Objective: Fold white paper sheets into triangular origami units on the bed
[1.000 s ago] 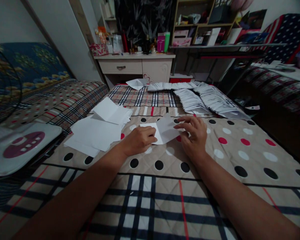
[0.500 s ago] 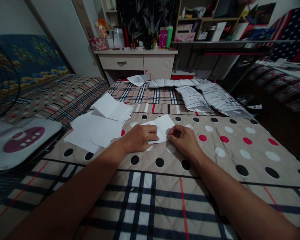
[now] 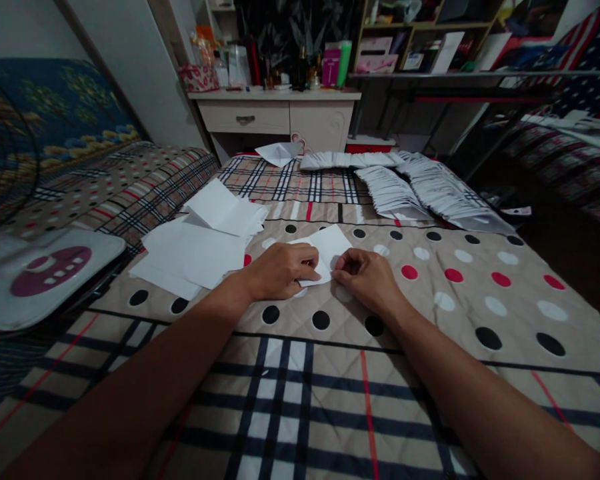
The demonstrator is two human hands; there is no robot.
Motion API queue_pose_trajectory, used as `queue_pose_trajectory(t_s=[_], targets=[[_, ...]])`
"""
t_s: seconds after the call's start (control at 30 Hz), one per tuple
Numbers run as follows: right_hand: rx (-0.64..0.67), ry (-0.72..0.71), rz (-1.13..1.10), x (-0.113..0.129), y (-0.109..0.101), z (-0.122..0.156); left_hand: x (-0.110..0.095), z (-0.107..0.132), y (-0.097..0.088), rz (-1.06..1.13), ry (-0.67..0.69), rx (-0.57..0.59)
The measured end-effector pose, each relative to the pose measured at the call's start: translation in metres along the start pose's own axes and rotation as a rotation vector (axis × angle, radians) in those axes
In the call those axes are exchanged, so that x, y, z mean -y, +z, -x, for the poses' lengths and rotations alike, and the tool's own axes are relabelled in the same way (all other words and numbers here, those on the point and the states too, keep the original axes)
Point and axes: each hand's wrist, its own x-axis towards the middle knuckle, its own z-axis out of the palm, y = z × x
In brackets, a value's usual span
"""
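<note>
A small white sheet of paper [image 3: 334, 241] with a crease down it lies on the patterned bedspread [image 3: 340, 393] in front of me. My left hand [image 3: 281, 270] rests on its left part, fingers curled and closed on the paper. At the sheet's lower right edge, my right hand [image 3: 367, 275] pinches with thumb and index finger; the other fingers are curled in. Just beyond my left forearm is a loose pile of white paper sheets [image 3: 200, 250], with a folded sheet [image 3: 220, 208] on top.
Rows of folded white papers [image 3: 435, 190] stand packed at the far right of the bed, beside another row [image 3: 350, 160]. One folded paper [image 3: 279, 153] lies at the far edge. A white plastic appliance [image 3: 105, 250] is at the left. A dresser [image 3: 250, 120] stands behind.
The view has shifted slightly. My right fingertips have moved a little left along the sheet's lower edge, nearer to my left hand. Both hands stay on the paper.
</note>
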Motion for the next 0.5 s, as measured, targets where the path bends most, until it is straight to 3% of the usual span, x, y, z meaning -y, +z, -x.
queue_pose_trajectory(t_s=[0.23, 0.4, 0.5], targets=[[0.011, -0.008, 0.054, 0.001, -0.001, 0.000, 0.010, 0.003, 0.003, 0.215, -0.081, -0.140], [0.008, 0.002, 0.087, 0.003, -0.002, 0.001, 0.014, 0.002, 0.010, 0.425, -0.243, -0.155], [0.014, 0.002, 0.085, 0.003, -0.002, 0.001, 0.015, 0.001, 0.013, 0.446, -0.337, -0.146]])
